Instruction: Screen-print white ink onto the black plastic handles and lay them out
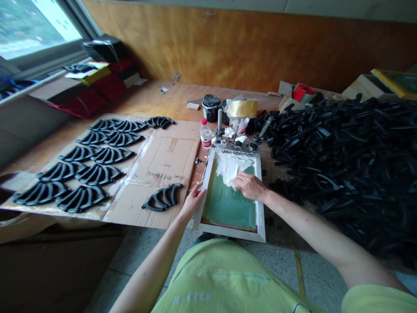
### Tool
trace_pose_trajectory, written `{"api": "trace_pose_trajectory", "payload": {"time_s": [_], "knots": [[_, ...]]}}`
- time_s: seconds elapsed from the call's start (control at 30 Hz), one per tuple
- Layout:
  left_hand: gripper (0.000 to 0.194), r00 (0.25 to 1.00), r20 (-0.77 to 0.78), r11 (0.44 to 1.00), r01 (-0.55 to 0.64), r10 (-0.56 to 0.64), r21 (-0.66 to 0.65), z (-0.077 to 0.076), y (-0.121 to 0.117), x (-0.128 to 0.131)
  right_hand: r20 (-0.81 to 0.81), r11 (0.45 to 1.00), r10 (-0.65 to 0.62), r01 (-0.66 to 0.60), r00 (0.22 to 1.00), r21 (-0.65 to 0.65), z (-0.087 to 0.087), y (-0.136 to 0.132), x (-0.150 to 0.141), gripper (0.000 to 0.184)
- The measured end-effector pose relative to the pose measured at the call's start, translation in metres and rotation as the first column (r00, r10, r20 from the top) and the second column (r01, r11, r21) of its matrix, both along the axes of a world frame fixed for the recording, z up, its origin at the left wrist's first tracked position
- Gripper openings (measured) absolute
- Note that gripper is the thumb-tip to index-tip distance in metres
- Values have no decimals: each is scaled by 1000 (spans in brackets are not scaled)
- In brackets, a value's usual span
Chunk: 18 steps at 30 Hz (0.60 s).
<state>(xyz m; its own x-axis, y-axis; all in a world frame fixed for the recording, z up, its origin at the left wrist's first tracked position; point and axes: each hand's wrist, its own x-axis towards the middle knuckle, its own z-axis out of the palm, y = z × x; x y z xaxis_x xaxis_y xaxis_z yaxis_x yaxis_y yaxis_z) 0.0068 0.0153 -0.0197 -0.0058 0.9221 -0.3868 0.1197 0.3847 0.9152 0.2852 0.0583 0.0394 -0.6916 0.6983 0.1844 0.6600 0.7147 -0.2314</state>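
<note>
A silk-screen printing frame (262,217) with a pale metal rim and green mesh (230,204) lies in front of me, its far end at a hinged clamp (234,147). Thick white ink (244,163) is smeared over the far part of the mesh. My right hand (249,186) is closed on a flat white scraper (230,168), pressed to the mesh at the ink's near edge; its lower part is hidden by my fingers. Beside the frame's left rim, my left hand (194,199) has its fingers stretched out. A single black ribbed plastic part (163,198) lies left of it on cardboard (169,152).
Rows of similar black parts (97,174) cover the left cardboard. A big heap of black pieces (342,161) fills the right side. Behind the frame stand a red-capped bottle (205,134), a black tub (211,108) and a tape roll (241,108). A wooden panel (228,48) closes the back.
</note>
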Motion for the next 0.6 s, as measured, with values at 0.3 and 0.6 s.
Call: {"api": "trace_pose_trajectory", "payload": {"time_s": [0.3,0.6], "knots": [[71,1000,8,1000,31,-31,-2,11,0,0,-180,988,-80,102,980,113,-19,1,-5,29],[79,993,80,995,93,-89,-42,49,1,-2,-180,942,-330,334,927,-8,24,53,-11,49]]}}
